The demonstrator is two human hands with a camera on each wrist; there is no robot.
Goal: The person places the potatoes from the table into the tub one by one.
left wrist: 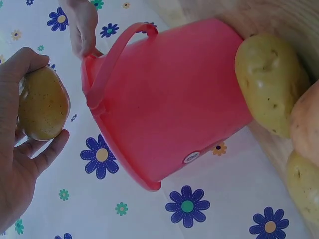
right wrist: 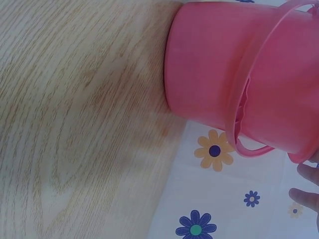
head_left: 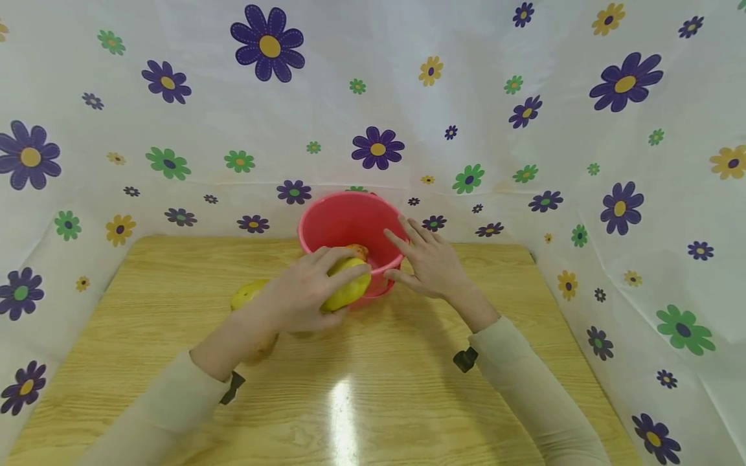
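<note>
My left hand [head_left: 305,285] grips a yellow potato [head_left: 348,285] at the near left side of a pink bucket's rim; in the left wrist view, fingers and thumb wrap the potato [left wrist: 45,103] beside the bucket's mouth. The bucket [head_left: 350,213] stands upright at the back of the table. An orange-red item [head_left: 358,251], its kind unclear, lies inside it. My right hand [head_left: 430,262] is at the bucket's right rim, fingers spread and fairly straight; whether every finger touches is hard to tell. Left of the bucket lies another yellow potato [head_left: 247,294], partly behind my left arm.
In the left wrist view, a yellow potato [left wrist: 271,84], a pinkish round item [left wrist: 306,124] and a further yellow one [left wrist: 304,184] lie close to the bucket's base. The bucket's handle [right wrist: 249,74] hangs down its side. A flower-patterned sheet [head_left: 192,116] surrounds the wooden table [head_left: 408,388].
</note>
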